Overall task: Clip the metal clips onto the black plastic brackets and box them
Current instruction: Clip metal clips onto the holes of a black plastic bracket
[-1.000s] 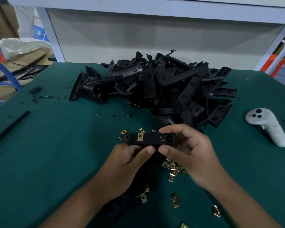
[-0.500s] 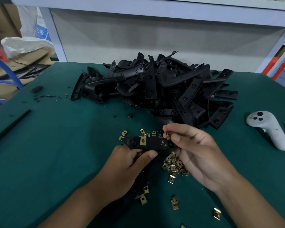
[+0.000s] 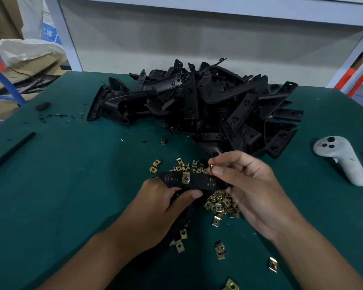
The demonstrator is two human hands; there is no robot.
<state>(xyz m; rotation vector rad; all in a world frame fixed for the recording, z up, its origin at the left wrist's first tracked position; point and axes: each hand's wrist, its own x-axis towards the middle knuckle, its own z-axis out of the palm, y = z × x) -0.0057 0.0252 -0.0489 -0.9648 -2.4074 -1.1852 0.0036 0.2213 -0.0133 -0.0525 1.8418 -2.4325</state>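
Bracket (image 3: 194, 181) sits low centre, gripped by your left hand (image 3: 166, 208), thumb curled over its near edge; one clip already seated on it (image 3: 186, 177). Your right hand (image 3: 254, 189) pinches a fresh metal clip (image 3: 211, 168) between thumb and forefinger at the bracket's 1 o'clock end. Risk: clip goes on skewed or slips from the pinch into the loose clips (image 3: 221, 204) at 5 o'clock; bracket pile (image 3: 197, 105) at 12, no box visible
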